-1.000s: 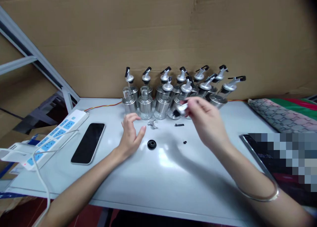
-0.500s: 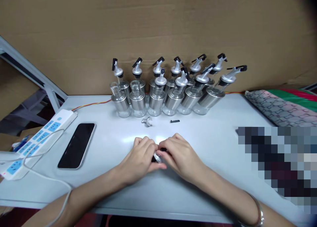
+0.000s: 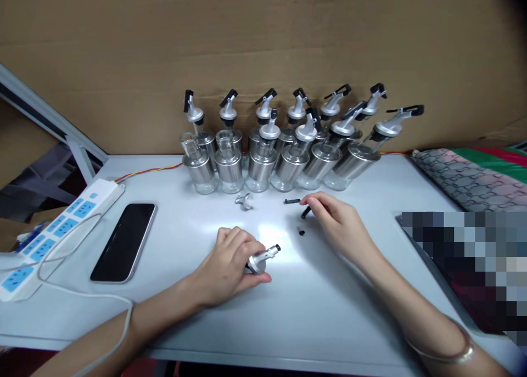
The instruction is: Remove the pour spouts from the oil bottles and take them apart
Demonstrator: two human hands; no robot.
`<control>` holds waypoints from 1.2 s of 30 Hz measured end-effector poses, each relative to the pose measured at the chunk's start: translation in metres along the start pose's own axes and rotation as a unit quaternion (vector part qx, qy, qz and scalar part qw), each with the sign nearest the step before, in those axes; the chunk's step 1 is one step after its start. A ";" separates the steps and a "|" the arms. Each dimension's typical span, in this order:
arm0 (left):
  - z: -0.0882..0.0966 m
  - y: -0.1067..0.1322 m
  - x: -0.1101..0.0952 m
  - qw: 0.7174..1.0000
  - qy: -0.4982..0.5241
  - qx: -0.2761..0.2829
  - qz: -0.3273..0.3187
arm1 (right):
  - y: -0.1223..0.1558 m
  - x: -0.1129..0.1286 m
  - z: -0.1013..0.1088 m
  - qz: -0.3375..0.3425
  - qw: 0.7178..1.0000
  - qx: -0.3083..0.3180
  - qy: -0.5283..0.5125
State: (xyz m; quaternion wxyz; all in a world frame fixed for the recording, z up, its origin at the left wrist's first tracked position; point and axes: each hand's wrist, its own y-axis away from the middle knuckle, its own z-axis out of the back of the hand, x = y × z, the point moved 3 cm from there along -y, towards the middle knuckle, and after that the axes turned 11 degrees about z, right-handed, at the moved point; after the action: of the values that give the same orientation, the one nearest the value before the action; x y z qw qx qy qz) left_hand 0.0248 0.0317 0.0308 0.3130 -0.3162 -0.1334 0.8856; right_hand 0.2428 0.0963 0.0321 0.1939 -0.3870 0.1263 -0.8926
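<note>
My left hand [image 3: 234, 262] is closed around a silver bottle pourer [image 3: 258, 263], its spout tilted up to the right and tipped with black. Between the thumb and forefinger of my right hand [image 3: 333, 218] is a small black lever [image 3: 305, 212], held just over the table. Beside those fingertips lies a thin black strip [image 3: 292, 201]. A small dark spot or piece [image 3: 302, 232] shows below the lever; I cannot make out what it is. Another silver pourer part [image 3: 245, 201], without a black lever, rests further back on the table.
Two rows of glass and steel bottles [image 3: 263, 171] stand along the cardboard wall [image 3: 263, 37], most capped with pourers; two at front left have bare necks. At left are a phone [image 3: 123, 242] and a power strip [image 3: 61, 234]. A white cable [image 3: 94, 294] crosses my left forearm.
My right hand has moved away from the pourer, back and to the right, with the black lever in its fingers. My left hand has kept the pourer, whose spout now shows.
</note>
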 end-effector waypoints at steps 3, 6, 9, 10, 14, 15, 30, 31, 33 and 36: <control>0.002 -0.001 0.002 1.000 0.001 0.000 0.004 | -0.004 -0.021 -0.002 -0.026 0.997 0.058 0.047; 0.002 -0.001 0.005 1.000 -0.002 -0.004 0.009 | -0.002 -0.025 -0.006 -0.009 0.995 0.075 0.070; 0.003 -0.001 0.007 1.000 0.002 -0.007 0.009 | 0.001 -0.022 -0.007 0.038 0.987 0.080 0.133; 0.004 -0.001 0.007 1.000 0.003 -0.006 0.008 | 0.002 -0.021 -0.006 0.059 0.982 0.083 0.157; 0.004 -0.001 0.006 1.000 0.002 0.000 0.004 | 0.003 -0.021 -0.005 0.110 0.969 0.109 0.192; 0.004 -0.001 0.006 1.000 -0.001 -0.001 0.004 | 0.003 -0.022 -0.005 0.113 0.968 0.116 0.192; -0.001 0.003 0.011 1.000 0.017 0.006 0.005 | 0.008 -0.022 -0.015 0.128 0.956 0.180 0.190; -0.002 0.003 0.011 1.000 0.024 0.007 0.008 | 0.008 -0.023 -0.015 0.129 0.957 0.181 0.189; -0.002 0.004 0.012 0.999 0.033 0.008 0.015 | 0.006 -0.021 -0.014 0.129 0.958 0.178 0.185; -0.001 0.002 0.011 0.999 0.024 0.016 0.018 | 0.004 -0.009 -0.009 0.143 0.964 0.156 0.161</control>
State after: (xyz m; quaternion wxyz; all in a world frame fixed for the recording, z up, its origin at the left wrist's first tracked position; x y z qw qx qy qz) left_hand 0.0175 0.0374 0.0237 0.3055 -0.3347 -0.1062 0.8851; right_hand 0.2427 0.0970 0.0186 0.3544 -0.1809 0.0690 -0.9148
